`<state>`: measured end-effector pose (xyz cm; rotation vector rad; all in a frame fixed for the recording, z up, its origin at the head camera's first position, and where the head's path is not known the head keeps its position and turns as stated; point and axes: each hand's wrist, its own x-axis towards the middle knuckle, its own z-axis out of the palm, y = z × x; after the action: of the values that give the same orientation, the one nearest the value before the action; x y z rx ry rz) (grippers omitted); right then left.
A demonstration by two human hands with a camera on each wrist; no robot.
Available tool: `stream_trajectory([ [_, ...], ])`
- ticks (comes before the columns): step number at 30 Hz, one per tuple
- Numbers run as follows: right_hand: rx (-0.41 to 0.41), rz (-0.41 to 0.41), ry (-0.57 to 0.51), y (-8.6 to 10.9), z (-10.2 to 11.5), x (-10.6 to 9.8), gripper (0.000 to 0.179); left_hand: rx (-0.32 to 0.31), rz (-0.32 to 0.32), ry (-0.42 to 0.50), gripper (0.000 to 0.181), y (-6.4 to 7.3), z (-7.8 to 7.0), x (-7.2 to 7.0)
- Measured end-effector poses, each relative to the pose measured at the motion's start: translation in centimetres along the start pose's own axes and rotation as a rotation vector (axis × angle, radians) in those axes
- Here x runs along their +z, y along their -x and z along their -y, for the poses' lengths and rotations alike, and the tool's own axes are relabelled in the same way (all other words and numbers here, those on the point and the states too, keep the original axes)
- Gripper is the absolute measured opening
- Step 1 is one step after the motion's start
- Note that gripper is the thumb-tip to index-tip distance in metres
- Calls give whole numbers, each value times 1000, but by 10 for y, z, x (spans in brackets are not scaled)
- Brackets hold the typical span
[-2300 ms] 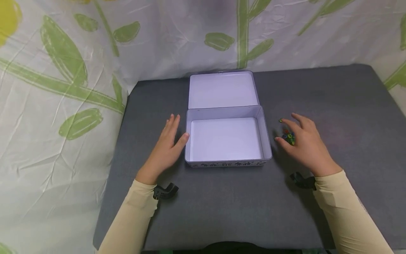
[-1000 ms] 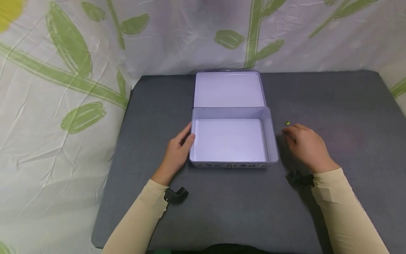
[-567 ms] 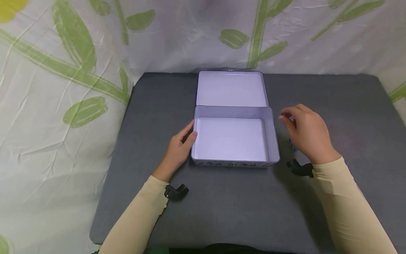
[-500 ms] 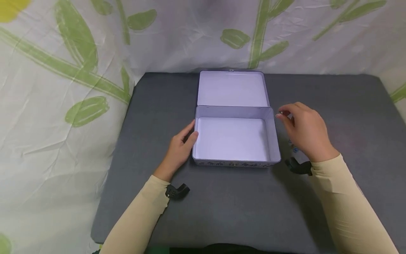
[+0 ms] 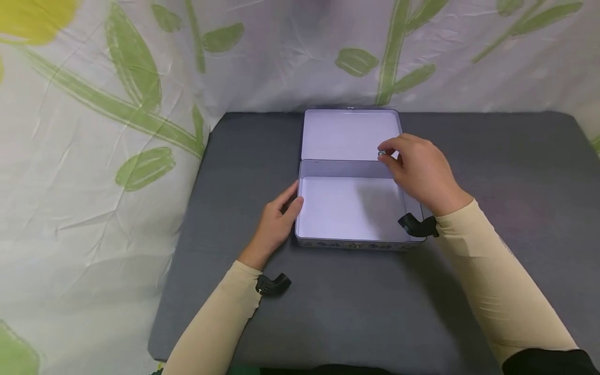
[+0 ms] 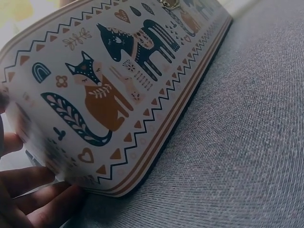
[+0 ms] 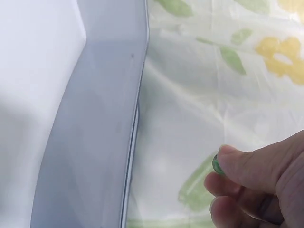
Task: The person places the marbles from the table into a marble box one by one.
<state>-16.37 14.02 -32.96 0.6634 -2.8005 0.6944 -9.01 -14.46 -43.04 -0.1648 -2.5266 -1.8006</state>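
Observation:
A tin box (image 5: 356, 244) with a white inside stands with its hinged lid (image 5: 349, 133) laid back behind it. At its left side my left hand (image 5: 274, 226) holds the wall, thumb at the rim and fingers along the outside. In the left wrist view, fingertips (image 6: 52, 202) touch the printed box (image 6: 118, 95) near a corner. Above the rear right of the box, my right hand (image 5: 424, 169) pinches a small glass marble (image 5: 381, 153) between thumb and fingers. The right wrist view shows this marble (image 7: 217, 165) as green and shiny, partly covered by the thumb.
Grey cloth covers the table (image 5: 337, 307). A white sheet with painted green leaves (image 5: 356, 61) hangs behind and to the left. The right forearm crosses over the table area right of the box.
The right hand has lifted the marble from right of the box and carried it left over the box. The left hand came to the box's left side and stays there.

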Motion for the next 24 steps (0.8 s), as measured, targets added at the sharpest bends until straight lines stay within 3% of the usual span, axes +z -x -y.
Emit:
stream_trajectory([
  [5,-48,39,5,-15,14,14,16,14,-14,4,49,-7,31,5],
  [16,-129,141,-36,-47,43,45,17,-25,28,61,49,-8,33,-1],
  [24,-293,217,-137,-56,43,79,17,-50,47,86,50,-10,33,-4],
])
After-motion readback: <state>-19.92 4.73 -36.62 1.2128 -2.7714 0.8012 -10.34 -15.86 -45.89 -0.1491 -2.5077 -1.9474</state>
